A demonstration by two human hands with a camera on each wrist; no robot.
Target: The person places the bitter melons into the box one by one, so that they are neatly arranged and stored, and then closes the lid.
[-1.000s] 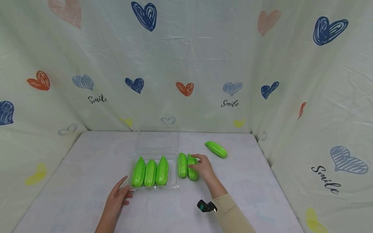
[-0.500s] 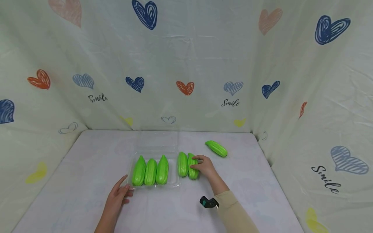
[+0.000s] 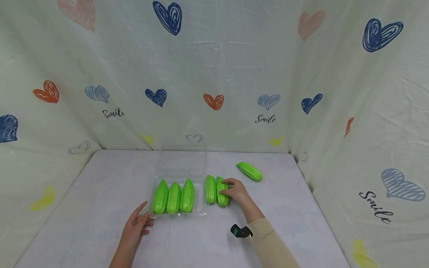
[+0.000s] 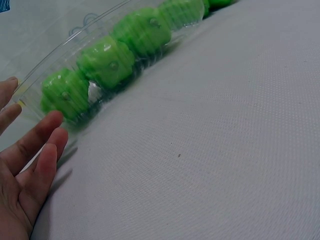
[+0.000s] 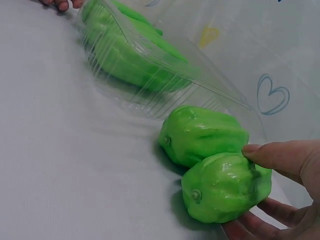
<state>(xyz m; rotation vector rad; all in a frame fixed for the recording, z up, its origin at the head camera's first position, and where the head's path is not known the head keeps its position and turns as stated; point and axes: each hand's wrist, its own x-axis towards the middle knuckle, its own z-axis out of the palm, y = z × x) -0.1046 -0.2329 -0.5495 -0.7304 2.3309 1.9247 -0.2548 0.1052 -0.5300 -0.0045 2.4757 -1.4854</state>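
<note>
My right hand (image 3: 237,190) holds a light green ridged gourd (image 3: 222,200), thumb on one side and fingers on the other. The gourd (image 5: 225,187) still lies on the table in the right wrist view, against a second gourd (image 5: 200,132). To their left is a clear plastic box (image 3: 200,214) with three gourds (image 3: 173,199) standing side by side in it and room at its right end. Its transparent lid (image 3: 182,160) is folded back. My left hand (image 3: 133,227) touches the box's front left corner, its fingers (image 4: 35,137) loosely extended.
Another green gourd (image 3: 249,171) lies alone at the back right of the white-covered table (image 3: 187,242). A black device (image 3: 240,231) is strapped at the right wrist. A curtain (image 3: 221,67) printed with hearts surrounds the table on the back and sides.
The right hand has shifted slightly right and its fingers now lie closer round the right-hand gourd. The left hand, the box and the gourds stay in place.
</note>
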